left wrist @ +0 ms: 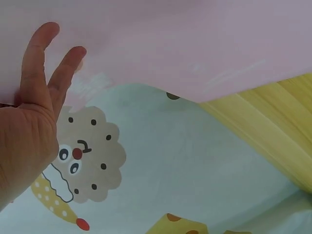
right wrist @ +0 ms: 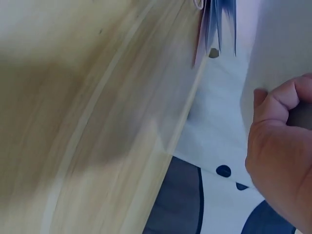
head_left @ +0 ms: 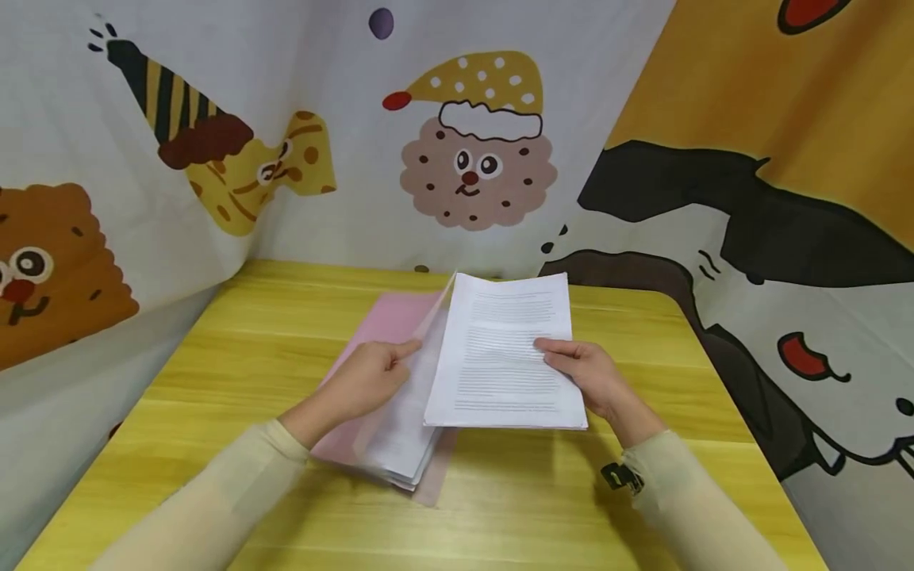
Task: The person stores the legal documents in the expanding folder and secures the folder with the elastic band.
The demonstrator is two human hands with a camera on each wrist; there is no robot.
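A pink translucent folder [head_left: 357, 396] lies opened on the table with white sheets [head_left: 403, 444] inside, one of its clear pink leaves standing partly raised. My left hand [head_left: 371, 373] is at that leaf, index finger extended against it. In the left wrist view, two digits of the left hand [left wrist: 39, 87] are straight and spread apart before the pink sheet. My right hand [head_left: 589, 373] grips a printed paper stack [head_left: 510, 357] by its right edge, fingers on top. It holds the stack raised and tilted beside the folder. The right hand [right wrist: 280, 131] shows bent fingers at the pages.
A yellow wood-grain table [head_left: 643, 500] lies beneath. Behind and around it hangs a white curtain [head_left: 300, 47] printed with cartoon biscuits and animals. A small dark clip-like object [head_left: 621, 477] is at the right sleeve cuff.
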